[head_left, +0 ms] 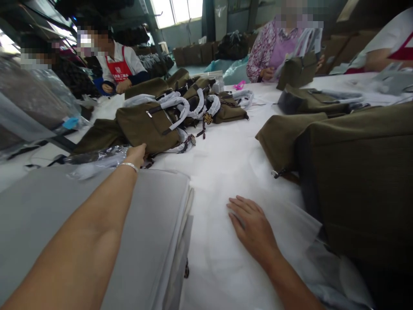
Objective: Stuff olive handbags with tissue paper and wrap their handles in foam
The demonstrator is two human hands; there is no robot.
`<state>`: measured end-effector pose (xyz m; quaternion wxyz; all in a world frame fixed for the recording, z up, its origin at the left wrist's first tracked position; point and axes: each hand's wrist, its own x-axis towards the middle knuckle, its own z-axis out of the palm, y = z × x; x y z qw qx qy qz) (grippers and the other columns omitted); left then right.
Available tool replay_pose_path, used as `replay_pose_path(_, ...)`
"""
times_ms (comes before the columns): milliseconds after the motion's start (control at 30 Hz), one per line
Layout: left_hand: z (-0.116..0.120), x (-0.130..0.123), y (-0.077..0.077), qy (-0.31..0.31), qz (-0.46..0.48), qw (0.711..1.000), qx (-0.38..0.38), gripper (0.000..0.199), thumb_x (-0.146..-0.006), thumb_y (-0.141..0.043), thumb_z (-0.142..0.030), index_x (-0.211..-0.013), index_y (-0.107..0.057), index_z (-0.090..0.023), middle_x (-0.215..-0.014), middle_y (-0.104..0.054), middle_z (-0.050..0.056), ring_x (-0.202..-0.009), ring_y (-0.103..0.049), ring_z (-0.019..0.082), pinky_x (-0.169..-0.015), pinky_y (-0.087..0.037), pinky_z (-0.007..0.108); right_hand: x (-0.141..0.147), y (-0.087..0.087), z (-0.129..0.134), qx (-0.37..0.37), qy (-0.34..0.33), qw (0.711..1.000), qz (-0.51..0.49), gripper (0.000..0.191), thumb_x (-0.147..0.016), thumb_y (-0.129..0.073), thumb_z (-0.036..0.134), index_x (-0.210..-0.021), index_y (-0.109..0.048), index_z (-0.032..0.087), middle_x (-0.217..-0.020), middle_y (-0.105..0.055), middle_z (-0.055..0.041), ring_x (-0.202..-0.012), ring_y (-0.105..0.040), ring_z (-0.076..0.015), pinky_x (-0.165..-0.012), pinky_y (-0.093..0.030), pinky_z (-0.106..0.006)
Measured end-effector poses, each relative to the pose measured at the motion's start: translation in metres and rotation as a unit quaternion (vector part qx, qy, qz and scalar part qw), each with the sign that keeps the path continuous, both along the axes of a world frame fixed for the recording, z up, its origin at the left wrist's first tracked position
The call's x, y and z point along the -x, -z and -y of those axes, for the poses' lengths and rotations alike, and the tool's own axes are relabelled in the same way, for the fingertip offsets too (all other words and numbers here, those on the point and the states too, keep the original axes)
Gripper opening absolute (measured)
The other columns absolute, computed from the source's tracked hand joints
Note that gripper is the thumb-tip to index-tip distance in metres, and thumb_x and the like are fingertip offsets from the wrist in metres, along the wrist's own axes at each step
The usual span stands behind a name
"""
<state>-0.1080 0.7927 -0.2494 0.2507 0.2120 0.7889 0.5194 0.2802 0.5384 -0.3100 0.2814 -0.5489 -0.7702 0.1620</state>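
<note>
My left hand [137, 156] reaches out over a stack of grey sheets [155, 202] and has its fingers closed at the lower edge of an olive-green bag [145, 129]. That bag has handles wrapped in white and lies at the front of a pile of similar bags. Beside the hand is crumpled clear plastic [100, 161]. My right hand [253, 226] lies palm down with its fingers apart on the white, sheet-covered table [219, 172], near translucent plastic [290, 219]. Large olive bags [361, 172] lie to its right.
Across the table, a person in a red apron [118, 69] works at the left. Another in a patterned top [267, 51] holds an olive bag [297, 71]. A white sleeve [387, 41] shows at the right edge. Cardboard boxes [193, 55] stand behind.
</note>
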Motion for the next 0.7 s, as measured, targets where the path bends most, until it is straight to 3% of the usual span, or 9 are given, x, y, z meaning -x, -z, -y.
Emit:
replay_pose_path(133, 0.002, -0.007, -0.036, 0.03, 0.059, 0.997, -0.05, 0.027, -0.101, -0.057, -0.023, -0.126, -0.057, -0.015, -0.118, -0.065, 0.008, -0.091, -0.068, 0.017, -0.075, -0.061, 0.032, 0.001, -0.002, 0.001, -0.004, -0.001, 1.0, 0.0, 0.03, -0.098, -0.051, 0.018, -0.119, -0.072, 0.02, -0.131, -0.07, -0.0067, -0.129, -0.058, -0.0285, -0.113, -0.041, -0.052)
replay_pose_path(200, 0.006, -0.02, -0.051, 0.077, 0.071, 0.992, -0.077, 0.024, -0.105, -0.046, -0.021, -0.126, -0.056, -0.017, -0.117, -0.067, 0.007, -0.092, -0.069, 0.014, -0.076, -0.061, 0.027, 0.001, -0.003, 0.002, -0.003, -0.005, 1.0, 0.0, 0.031, -0.098, -0.051, 0.017, -0.12, -0.072, 0.02, -0.132, -0.07, -0.0067, -0.13, -0.058, -0.0282, -0.113, -0.041, -0.052)
replay_pose_path(267, 0.011, -0.038, -0.056, 0.139, 0.07, 0.984, -0.085, 0.024, -0.106, -0.04, -0.022, -0.124, -0.056, -0.019, -0.115, -0.069, 0.006, -0.095, -0.07, 0.012, -0.08, -0.061, 0.024, 0.001, -0.004, 0.003, -0.004, -0.005, 1.0, 0.002, 0.031, -0.098, -0.051, 0.017, -0.12, -0.072, 0.019, -0.132, -0.07, -0.0065, -0.13, -0.058, -0.0287, -0.114, -0.041, -0.052)
replay_pose_path(333, 0.016, -0.059, -0.05, 0.209, 0.057, 0.974, -0.067, 0.024, -0.106, -0.044, -0.03, -0.119, -0.06, -0.018, -0.112, -0.072, 0.008, -0.1, -0.07, 0.015, -0.085, -0.061, 0.027, 0.001, -0.005, 0.004, -0.006, -0.001, 1.0, 0.007, 0.031, -0.098, -0.051, 0.016, -0.12, -0.072, 0.019, -0.133, -0.069, -0.0063, -0.131, -0.057, -0.029, -0.114, -0.041, -0.053)
replay_pose_path(433, 0.023, -0.089, -0.029, 0.303, -0.01, 0.953, -0.009, 0.033, -0.099, -0.059, -0.043, -0.113, -0.066, -0.014, -0.115, -0.072, 0.013, -0.111, -0.068, 0.025, -0.094, -0.059, 0.039, 0.001, -0.004, 0.002, -0.011, 0.0, 1.0, 0.015, 0.03, -0.098, -0.05, 0.017, -0.119, -0.072, 0.02, -0.132, -0.07, -0.0053, -0.13, -0.058, -0.028, -0.114, -0.041, -0.052)
replay_pose_path(567, 0.032, -0.116, -0.013, 0.373, -0.178, 0.907, 0.084, 0.032, -0.093, -0.071, -0.032, -0.119, -0.066, -0.015, -0.136, -0.062, 0.012, -0.129, -0.057, 0.03, -0.11, -0.045, 0.056, 0.0, 0.003, 0.005, -0.05, -0.02, 0.998, 0.023, 0.032, -0.101, -0.046, 0.024, -0.119, -0.072, 0.02, -0.129, -0.071, -0.0054, -0.127, -0.06, -0.0288, -0.111, -0.044, -0.052)
replay_pose_path(700, 0.029, -0.125, -0.007, 0.393, -0.317, 0.84, 0.196, 0.034, -0.094, -0.069, -0.034, -0.122, -0.065, -0.015, -0.135, -0.062, 0.012, -0.129, -0.057, 0.03, -0.111, -0.043, 0.057, -0.016, 0.034, 0.004, -0.094, -0.059, 0.994, -0.005, 0.04, -0.098, -0.045, 0.039, -0.12, -0.071, 0.018, -0.128, -0.071, -0.0094, -0.125, -0.061, -0.034, -0.11, -0.043, -0.056)
